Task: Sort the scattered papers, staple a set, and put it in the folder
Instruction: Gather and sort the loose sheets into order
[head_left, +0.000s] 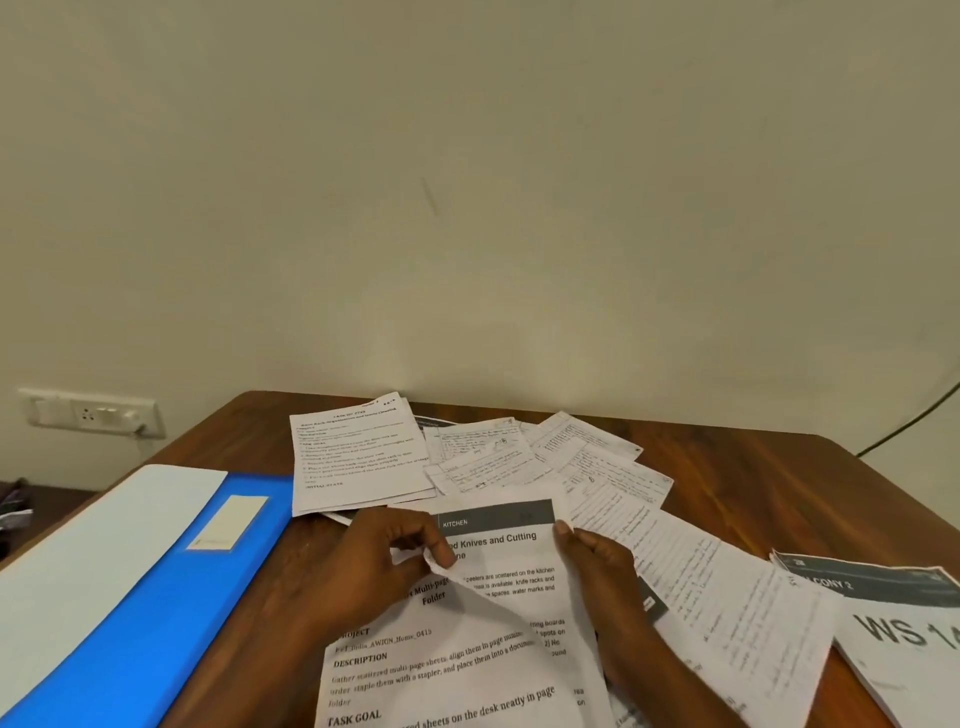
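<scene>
Printed and handwritten papers lie scattered over the brown wooden desk (779, 483). My left hand (384, 561) pinches the curled top corner of a printed task sheet (441, 670) near the front edge. Under it lies a sheet with a grey "KITCHEN" header (498, 535), whose right edge my right hand (597, 571) grips. An open blue folder (171, 587) with a white sheet in it lies at the left. More pages (358, 457) sit toward the back, and handwritten sheets (701, 587) fan out to the right. I see no stapler.
A thick stack marked "WS" (904, 644) sits at the desk's right front corner. A white wall socket (88, 413) is on the wall at left, and a dark cable (914, 415) runs down the wall at right. The desk's back edge meets the wall.
</scene>
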